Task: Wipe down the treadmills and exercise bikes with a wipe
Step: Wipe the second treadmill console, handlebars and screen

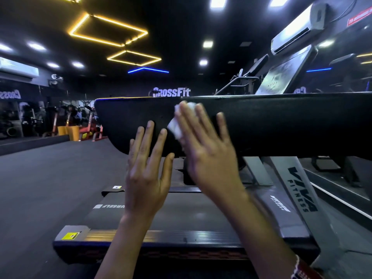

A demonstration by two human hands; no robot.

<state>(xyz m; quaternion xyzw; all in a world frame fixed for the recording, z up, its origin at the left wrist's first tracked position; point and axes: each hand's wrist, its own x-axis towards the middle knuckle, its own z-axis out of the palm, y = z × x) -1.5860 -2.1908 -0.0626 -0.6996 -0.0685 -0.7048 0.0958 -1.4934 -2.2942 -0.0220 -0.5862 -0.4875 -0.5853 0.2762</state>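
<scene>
The wipe (pixel 174 128), white and crumpled, lies flat against the black panel (pixel 281 121) of the treadmill (pixel 181 216), near the panel's left end and about midway up its face. The right hand (pixel 205 146) presses it there with straight, spread fingers; nothing is curled round it, and white edges show past the fingertips above and beside the index finger on the left. The hand is slightly blurred. The left hand (pixel 147 172) is just beside it, apart from the wipe, also open with fingers straight and spread, the fingertips laid on the lower part of the panel and the palm hanging below its edge; it holds nothing. A red and white band (pixel 302 268) sits on the right wrist

Below the hands runs the grey belt (pixel 181 206), with a yellow sticker (pixel 70 236) on the near left corner of the frame. A grey upright (pixel 300 190) marked VIVA FITNESS rises at the right to the tilted console (pixel 285 75). An air conditioner (pixel 296 31) hangs above it. Behind the panel a white CrossFit sign (pixel 171 92) shows on the far wall, and yellow strip lights (pixel 108 31) cross the dark ceiling. Dark floor (pixel 50 178) spreads to the left
</scene>
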